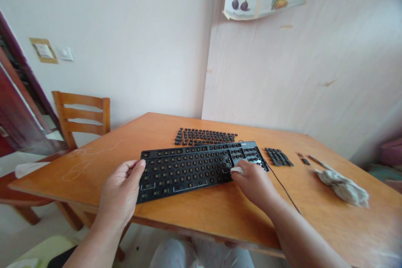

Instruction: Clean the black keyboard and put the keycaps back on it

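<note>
- While the bare left hand (121, 190) grips the left end of a long black plastic keyboard stripped of its keycaps (188, 169), its thumb lies over the top face.
- The bare right hand (254, 178) pinches a small crumpled white wad (237, 170) at the keyboard's face, right of its middle; most of the wad is hidden by the fingers.
- The keyboard sits aslant over the orange-brown wooden table (194, 217), nearer its front edge than its back edge.
- Rows of loose black plastic keycaps (207, 136) lie behind the keyboard, toward the table's back edge.
- A smaller block of black keycaps (279, 157) lies beyond the keyboard's right end.
- A thin black cable (284, 190) trails toward the table's front edge.
- A crumpled grey-white cloth (344, 188) lies toward the table's right edge.
</note>
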`<state>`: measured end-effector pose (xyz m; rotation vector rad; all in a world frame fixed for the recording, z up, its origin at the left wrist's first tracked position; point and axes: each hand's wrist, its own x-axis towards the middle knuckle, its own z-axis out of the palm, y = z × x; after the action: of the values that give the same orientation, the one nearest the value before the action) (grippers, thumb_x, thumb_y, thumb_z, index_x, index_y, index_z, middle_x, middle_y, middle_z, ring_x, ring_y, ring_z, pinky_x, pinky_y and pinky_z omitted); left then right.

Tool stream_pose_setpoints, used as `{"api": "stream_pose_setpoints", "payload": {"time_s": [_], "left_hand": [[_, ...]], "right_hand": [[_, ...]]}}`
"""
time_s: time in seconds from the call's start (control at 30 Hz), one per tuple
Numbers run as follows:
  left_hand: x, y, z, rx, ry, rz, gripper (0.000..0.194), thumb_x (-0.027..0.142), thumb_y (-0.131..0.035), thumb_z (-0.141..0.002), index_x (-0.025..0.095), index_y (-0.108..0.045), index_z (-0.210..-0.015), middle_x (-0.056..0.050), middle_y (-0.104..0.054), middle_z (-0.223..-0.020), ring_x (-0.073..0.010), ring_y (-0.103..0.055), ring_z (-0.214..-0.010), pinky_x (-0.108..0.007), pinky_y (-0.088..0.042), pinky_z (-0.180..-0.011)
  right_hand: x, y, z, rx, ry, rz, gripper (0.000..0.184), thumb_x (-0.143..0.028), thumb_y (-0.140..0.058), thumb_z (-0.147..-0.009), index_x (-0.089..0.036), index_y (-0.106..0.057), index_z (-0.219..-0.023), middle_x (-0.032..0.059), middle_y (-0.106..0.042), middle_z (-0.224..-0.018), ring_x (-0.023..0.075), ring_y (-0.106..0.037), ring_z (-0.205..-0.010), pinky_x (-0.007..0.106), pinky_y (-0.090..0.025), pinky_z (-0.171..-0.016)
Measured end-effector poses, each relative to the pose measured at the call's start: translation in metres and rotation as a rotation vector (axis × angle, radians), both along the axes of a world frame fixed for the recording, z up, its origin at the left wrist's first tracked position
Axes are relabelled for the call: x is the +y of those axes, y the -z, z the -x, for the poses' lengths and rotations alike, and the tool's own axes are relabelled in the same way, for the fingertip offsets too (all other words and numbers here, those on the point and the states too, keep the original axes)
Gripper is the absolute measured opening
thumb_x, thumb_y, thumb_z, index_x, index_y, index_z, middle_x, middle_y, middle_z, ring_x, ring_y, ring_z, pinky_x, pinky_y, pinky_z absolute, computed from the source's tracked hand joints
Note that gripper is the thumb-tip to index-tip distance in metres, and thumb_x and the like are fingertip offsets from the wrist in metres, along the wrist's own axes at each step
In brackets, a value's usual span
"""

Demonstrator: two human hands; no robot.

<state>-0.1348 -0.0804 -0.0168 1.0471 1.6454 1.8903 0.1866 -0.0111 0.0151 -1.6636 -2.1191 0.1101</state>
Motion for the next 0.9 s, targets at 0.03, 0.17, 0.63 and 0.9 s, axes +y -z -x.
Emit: {"api": "stream_pose_setpoints", "payload": {"time_s": [0.03, 0.17, 0.63, 0.9], "left_hand": [[0.0, 0.0, 0.0, 0.007, 0.001, -0.003, 0.043, 0.052, -0.067, -0.075, 0.016, -0.066, -0.1, -0.003, -0.069, -0.084, -0.0183, -0.063, -0.077, -0.028, -0.051, -0.073], [0.0, 0.001, -0.001, 0.011, -0.006, -0.018, 0.044, 0.053, -0.066, -0.076, 0.015, -0.066, -0.099, -0.004, -0.069, -0.086, -0.0182, -0.063, -0.078, -0.026, -0.05, -0.07], [-0.002, 0.0, -0.005, 0.07, 0.008, -0.043, 0.039, 0.052, -0.061, -0.08, 0.016, -0.065, -0.095, -0.003, -0.067, -0.08, -0.0154, -0.059, -0.071, -0.024, -0.045, -0.065], [-0.004, -0.005, -0.007, 0.116, 0.018, -0.029, 0.038, 0.052, -0.058, -0.082, 0.015, -0.063, -0.092, -0.002, -0.065, -0.075, -0.0157, -0.058, -0.069, -0.024, -0.044, -0.063]], "right_hand": [[0.001, 0.001, 0.0, 0.019, -0.014, 0.0, 0.016, -0.028, -0.048, -0.08, -0.02, -0.05, -0.066, 0.0008, -0.058, -0.063, 0.0135, -0.05, -0.061, 0.025, -0.022, -0.055], [0.0, 0.002, 0.002, 0.05, -0.05, -0.009, 0.015, -0.027, -0.048, -0.08, -0.02, -0.053, -0.068, 0.0012, -0.059, -0.064, 0.014, -0.051, -0.062, 0.025, -0.024, -0.056], [-0.015, 0.002, 0.031, 0.098, -0.175, 0.01, 0.016, -0.027, -0.049, -0.08, -0.021, -0.051, -0.066, -0.0004, -0.058, -0.06, 0.0145, -0.051, -0.06, 0.025, -0.026, -0.056], [-0.031, 0.001, 0.071, 0.108, -0.244, 0.01, 0.015, -0.024, -0.048, -0.081, -0.021, -0.054, -0.068, 0.0002, -0.059, -0.062, 0.0145, -0.052, -0.061, 0.025, -0.027, -0.056]]}}
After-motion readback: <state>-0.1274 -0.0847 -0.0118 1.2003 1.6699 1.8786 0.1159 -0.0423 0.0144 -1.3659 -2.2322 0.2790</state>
